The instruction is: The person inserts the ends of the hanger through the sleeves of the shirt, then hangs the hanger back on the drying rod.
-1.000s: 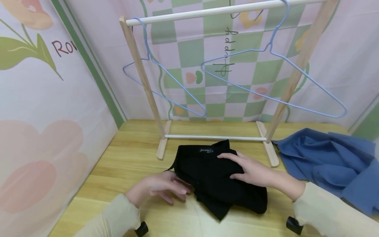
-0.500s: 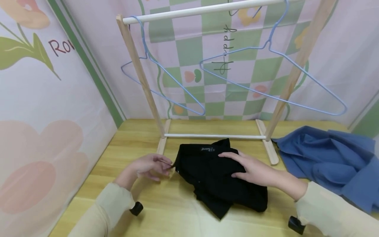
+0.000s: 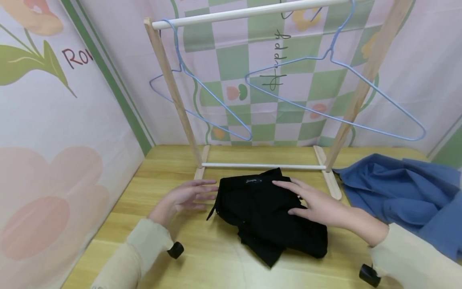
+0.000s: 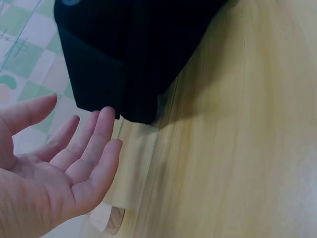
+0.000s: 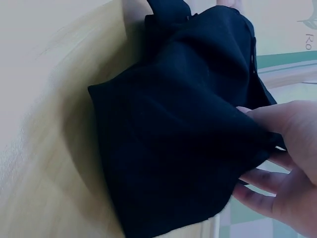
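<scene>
we see a black garment [image 3: 267, 216] lying bunched and folded on the wood-grain worktop [image 3: 205, 267], in the middle of the scene, just on the near side of a wooden rack [image 3: 189, 138]. small pale lettering [image 3: 254, 181] shows along its far edge, a thin strap [image 3: 212, 212] dangles from its left side, and a corner points toward us at the near side.

our left hand [image 3: 180, 196] is at the left edge of the garment, fingers straight and slightly spread, grasping nothing; we cannot tell whether its fingertips touch the cloth. our right hand [image 3: 317, 204] rests on the garment's right part, its fingers relaxed and the thumb well apart from the forefinger, both touching the cloth.

both arms wear cream sleeves [image 3: 138, 245], and we see a small black piece [image 3: 176, 250] near the left cuff and a similar one by the right.

on the far side, a light blue hanger [image 3: 216, 98] hangs at the left of the rack's white top rail [image 3: 234, 15], and a second blue hanger [image 3: 331, 51] hangs toward the right. a thin white lower rail [image 3: 263, 165] joins the feet. at far right, a crumpled blue cloth [image 3: 400, 196] lies beside the rack's right foot [image 3: 332, 184]. behind the rack we see a green and white checked backdrop [image 3: 231, 62].
</scene>
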